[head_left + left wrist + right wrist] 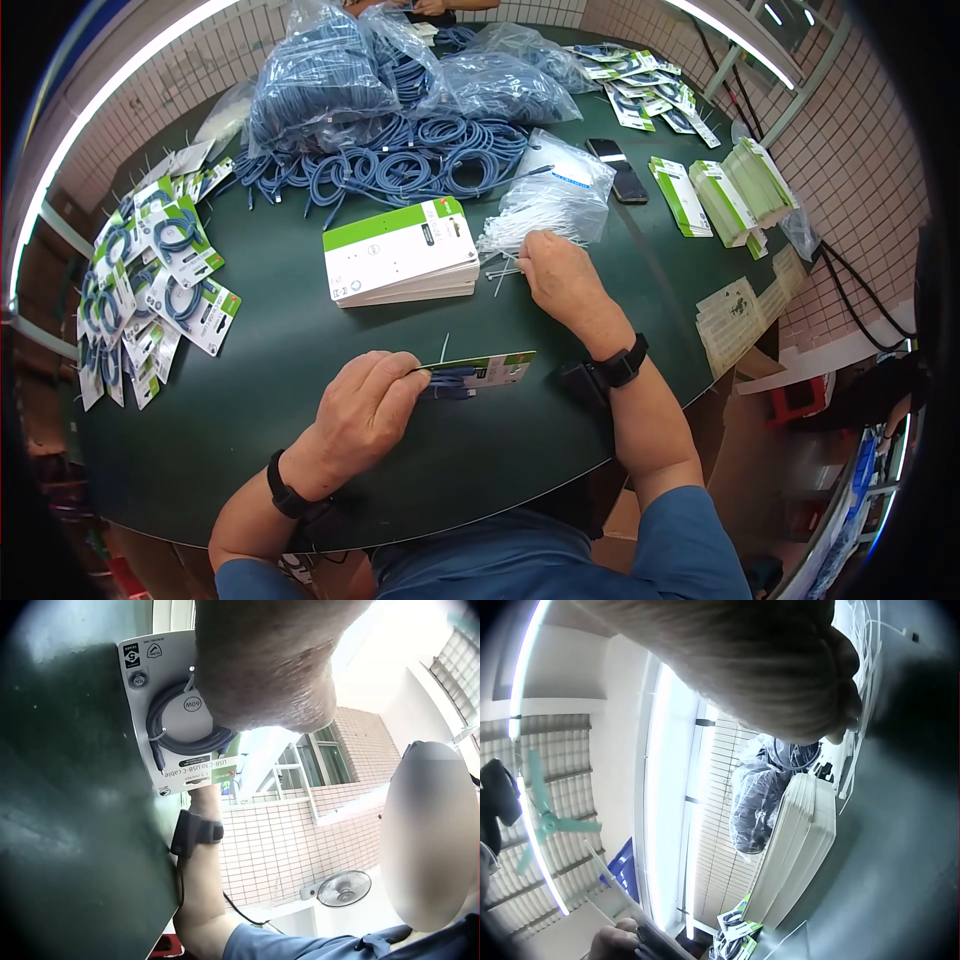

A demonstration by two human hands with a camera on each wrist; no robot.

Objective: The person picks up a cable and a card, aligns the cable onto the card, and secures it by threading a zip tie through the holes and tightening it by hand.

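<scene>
The left hand [368, 415] grips one end of a white and green card [505, 368] that carries a coiled blue cable [452, 380]. A thin white tie stands up from the card's top edge. In the left wrist view the card [169, 769] shows its coil [155, 720] with ties around it. The right hand [565, 280] is at the pile of white cable ties [520, 222] spilling from a clear bag [568, 180], pinching a tie at its fingertips. The right wrist view shows that hand [780, 682] beside the ties.
A stack of blank cards [400, 252] stands in the middle, with loose blue cables [400, 165] and bagged cables [320, 85] behind. Carded cables [180, 240] pile up at the left. A phone [620, 172] and card stacks [722, 205] lie at the right.
</scene>
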